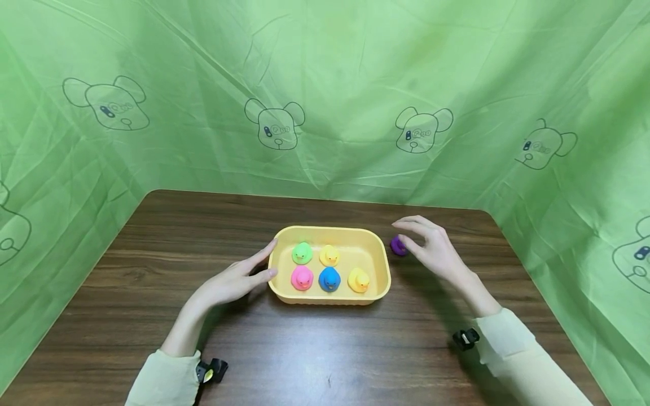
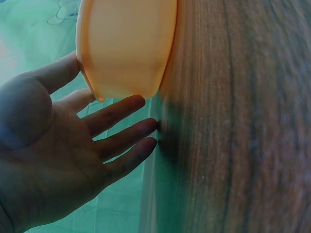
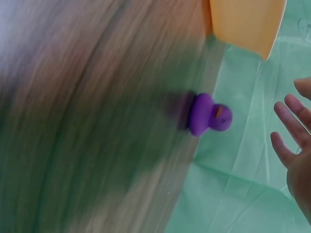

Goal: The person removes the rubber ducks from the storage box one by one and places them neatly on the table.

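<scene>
A yellow rectangular basin (image 1: 330, 300) stands mid-table with several toy ducks inside: a green duck (image 1: 302, 254), a pink duck (image 1: 302, 278), a blue duck (image 1: 329, 279) and two yellow ducks (image 1: 358, 280). My left hand (image 1: 231, 285) rests its thumb and index finger at the basin's left rim; the left wrist view shows its fingers spread along the end wall (image 2: 129, 53). Right of the basin, a purple duck (image 3: 201, 115) sits upright on the wood. Above it hovers my right hand (image 1: 431, 248), fingers apart and loosely bent, holding nothing.
The brown wooden table (image 1: 325, 349) is enclosed at its back and sides by a green cloth (image 1: 350, 169) printed with bear heads. Black wrist straps (image 1: 466, 339) sit at both sleeves.
</scene>
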A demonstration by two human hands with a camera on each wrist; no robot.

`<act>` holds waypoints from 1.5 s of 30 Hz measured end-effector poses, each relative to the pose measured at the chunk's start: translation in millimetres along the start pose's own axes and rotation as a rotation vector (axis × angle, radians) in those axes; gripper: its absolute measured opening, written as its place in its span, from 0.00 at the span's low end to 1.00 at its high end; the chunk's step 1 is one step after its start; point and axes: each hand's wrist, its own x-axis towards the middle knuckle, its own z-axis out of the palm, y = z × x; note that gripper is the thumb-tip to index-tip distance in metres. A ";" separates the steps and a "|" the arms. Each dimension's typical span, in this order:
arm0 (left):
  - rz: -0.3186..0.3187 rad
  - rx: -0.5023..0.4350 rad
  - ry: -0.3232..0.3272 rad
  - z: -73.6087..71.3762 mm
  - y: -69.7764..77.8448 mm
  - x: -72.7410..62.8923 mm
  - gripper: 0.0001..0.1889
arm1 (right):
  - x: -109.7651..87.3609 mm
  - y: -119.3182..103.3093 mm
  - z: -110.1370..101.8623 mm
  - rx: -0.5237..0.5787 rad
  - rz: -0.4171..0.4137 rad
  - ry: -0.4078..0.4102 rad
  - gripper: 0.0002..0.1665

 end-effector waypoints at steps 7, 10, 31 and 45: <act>0.012 0.020 0.006 0.3 0.3 0.6 0.39 | 2.6 -18.5 3.3 0.028 -0.061 -0.024 0.20; 0.018 0.027 0.014 0.3 1.0 0.1 0.39 | 3.3 -24.2 4.5 0.012 -0.063 -0.051 0.21; 0.019 0.038 0.024 -0.3 1.5 -0.8 0.39 | 0.6 -53.5 18.0 -0.072 -0.178 -0.227 0.19; 0.021 0.042 0.025 -1.0 3.1 -1.5 0.38 | -2.7 -62.1 26.2 -0.087 -0.247 -0.374 0.21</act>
